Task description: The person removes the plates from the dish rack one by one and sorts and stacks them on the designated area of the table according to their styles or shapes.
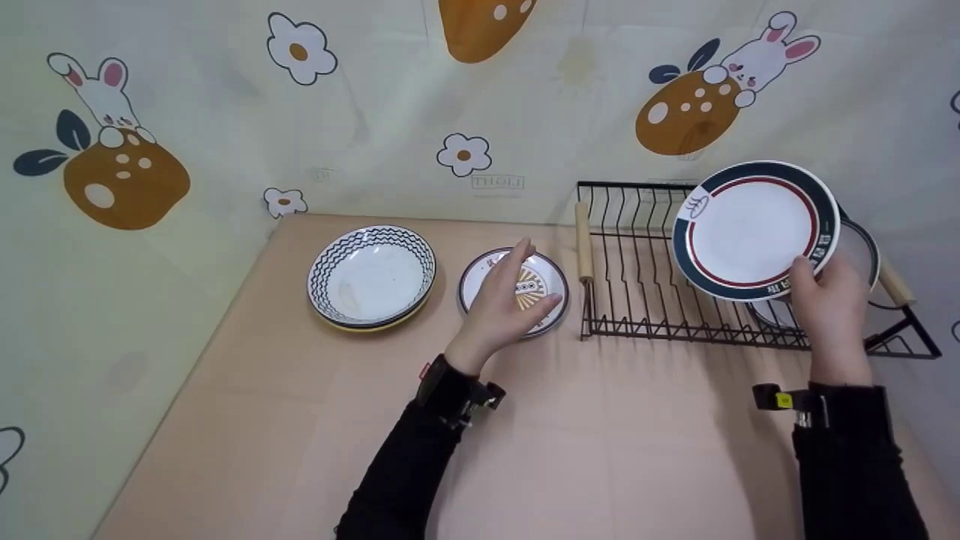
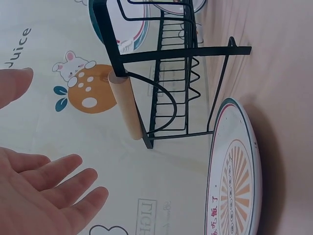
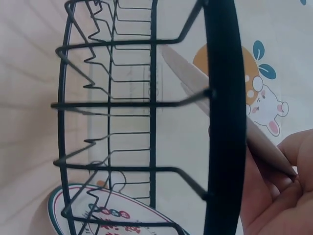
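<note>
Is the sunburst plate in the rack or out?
Out: the sunburst plate lies face up on the table beside the dish rack, with the left hand above it.

free tabletop [image 1: 622, 427] before obstructing rack [image 1: 675, 332]

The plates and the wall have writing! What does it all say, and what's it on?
"Juice", sideways in the left wrist view, on the wall covering.
"LIGHT", faint, boxed and backwards, on the wall covering.
"吃饭了", red, on the sunburst plate; more is cut off.
Dark-rimmed plate in the right hand: rim characters too small to read.
Plate behind wires of the dish rack: red writing too blurred to read.
</note>
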The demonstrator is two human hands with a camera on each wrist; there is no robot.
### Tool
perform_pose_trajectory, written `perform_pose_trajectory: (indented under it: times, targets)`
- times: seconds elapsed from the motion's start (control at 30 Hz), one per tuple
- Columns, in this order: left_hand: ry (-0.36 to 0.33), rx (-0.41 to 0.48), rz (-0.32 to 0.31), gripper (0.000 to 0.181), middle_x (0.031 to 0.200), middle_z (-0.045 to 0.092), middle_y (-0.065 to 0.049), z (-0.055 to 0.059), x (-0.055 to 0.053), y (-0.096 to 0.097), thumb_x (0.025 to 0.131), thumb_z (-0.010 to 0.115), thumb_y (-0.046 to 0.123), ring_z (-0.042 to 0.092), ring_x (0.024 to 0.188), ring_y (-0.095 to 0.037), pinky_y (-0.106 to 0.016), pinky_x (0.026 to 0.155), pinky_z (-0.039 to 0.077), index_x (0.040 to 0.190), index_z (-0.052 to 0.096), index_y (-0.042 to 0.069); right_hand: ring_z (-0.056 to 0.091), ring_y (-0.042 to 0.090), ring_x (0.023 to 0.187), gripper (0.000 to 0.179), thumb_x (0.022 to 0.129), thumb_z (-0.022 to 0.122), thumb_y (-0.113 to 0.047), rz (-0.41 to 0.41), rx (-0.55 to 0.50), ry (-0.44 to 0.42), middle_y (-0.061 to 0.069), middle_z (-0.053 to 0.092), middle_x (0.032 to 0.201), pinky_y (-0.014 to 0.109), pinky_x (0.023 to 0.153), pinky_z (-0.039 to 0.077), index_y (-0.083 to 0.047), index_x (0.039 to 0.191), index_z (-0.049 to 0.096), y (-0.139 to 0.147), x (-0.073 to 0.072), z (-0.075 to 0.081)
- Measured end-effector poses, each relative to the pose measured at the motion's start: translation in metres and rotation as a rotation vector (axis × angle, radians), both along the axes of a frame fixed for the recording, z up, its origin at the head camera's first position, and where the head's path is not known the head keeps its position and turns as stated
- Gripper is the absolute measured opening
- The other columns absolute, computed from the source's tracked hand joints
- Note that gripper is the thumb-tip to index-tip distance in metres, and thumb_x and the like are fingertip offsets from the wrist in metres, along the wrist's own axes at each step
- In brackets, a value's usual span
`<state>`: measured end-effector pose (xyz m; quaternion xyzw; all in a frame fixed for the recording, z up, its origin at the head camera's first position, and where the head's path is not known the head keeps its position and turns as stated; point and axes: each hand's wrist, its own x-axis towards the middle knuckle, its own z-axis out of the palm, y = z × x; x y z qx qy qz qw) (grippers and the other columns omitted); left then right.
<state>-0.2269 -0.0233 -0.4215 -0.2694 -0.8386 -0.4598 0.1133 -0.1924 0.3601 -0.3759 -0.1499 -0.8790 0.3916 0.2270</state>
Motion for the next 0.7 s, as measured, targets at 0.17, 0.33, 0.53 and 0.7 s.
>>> perform_pose_trajectory:
  times: [0.17,0.33,0.53,0.7]
  targets:
    - [-0.011,0.007,0.003,0.088,0.147,0.045,-0.019,0.001,0.0,0.0,0.089,0.07,0.037,0.037,0.139,-0.032,-0.041,0.117,0.024,0.152,0.027,-0.005,0.059,-0.004,0.071,0.047,0.103,0.04,-0.019,0.02,-0.134,-0.005,0.011,0.062,0.108,0.009,0.063,0.051,0.001,0.146,0.043,-0.009,-0.002,-0.001]
    - [-0.022,0.013,0.006,0.088,0.148,0.046,-0.018,0.003,0.0,0.002,0.088,0.071,0.036,0.037,0.139,-0.031,-0.041,0.117,0.025,0.152,0.027,-0.005,0.063,-0.003,0.077,0.048,0.104,0.042,-0.02,0.043,-0.227,-0.018,0.004,0.062,0.109,0.011,0.071,0.053,0.0,0.147,0.039,-0.018,-0.004,-0.002]
    - [-0.017,0.012,0.013,0.087,0.147,0.046,-0.018,0.004,0.0,0.003,0.089,0.071,0.035,0.038,0.139,-0.031,-0.04,0.117,0.025,0.152,0.028,-0.006,0.065,0.0,0.084,0.046,0.105,0.043,-0.022,0.091,-0.263,-0.001,0.0,0.065,0.109,0.013,0.075,0.054,-0.004,0.147,0.042,-0.028,-0.003,-0.002]
    - [-0.009,0.02,0.007,0.086,0.147,0.046,-0.019,0.004,-0.001,0.002,0.089,0.071,0.034,0.039,0.139,-0.031,-0.039,0.117,0.026,0.151,0.028,-0.007,0.067,0.005,0.086,0.043,0.104,0.045,-0.016,0.146,-0.32,0.079,-0.001,0.068,0.106,0.016,0.076,0.055,-0.001,0.144,0.046,-0.038,-0.001,-0.003]
